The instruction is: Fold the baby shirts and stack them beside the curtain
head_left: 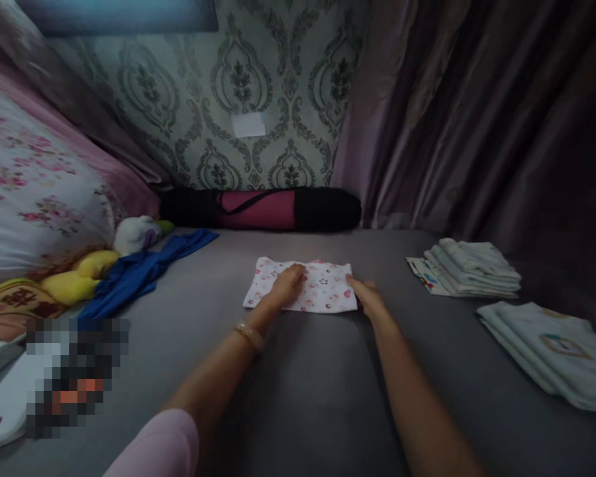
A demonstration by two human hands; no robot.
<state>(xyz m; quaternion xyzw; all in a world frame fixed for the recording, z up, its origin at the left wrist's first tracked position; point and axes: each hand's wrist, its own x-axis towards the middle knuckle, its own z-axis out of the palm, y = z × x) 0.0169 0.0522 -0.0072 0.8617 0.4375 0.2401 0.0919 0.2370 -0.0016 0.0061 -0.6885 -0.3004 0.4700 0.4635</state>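
Observation:
A white folded cloth (pixel 322 286) with a small pink and red print lies flat on the grey bed sheet in front of me. My left hand (pixel 289 285) rests on its left-middle part, fingers stretched out and lying on the fabric. At the cloth's right edge, my right hand (pixel 367 295) has its thumb over the border and its fingers closed about it; part of those fingers is hidden. A beaded bracelet (pixel 249 336) circles my left wrist.
Stacked folded cloths (pixel 471 268) and a second folded pile (pixel 556 354) lie at right. A black and pink long bag (pixel 263 209) lies along the wall. On the left are blue fabric (pixel 149 271), plush toys (pixel 136 233), a floral pillow (pixel 40 179) and a white device (pixel 24 391).

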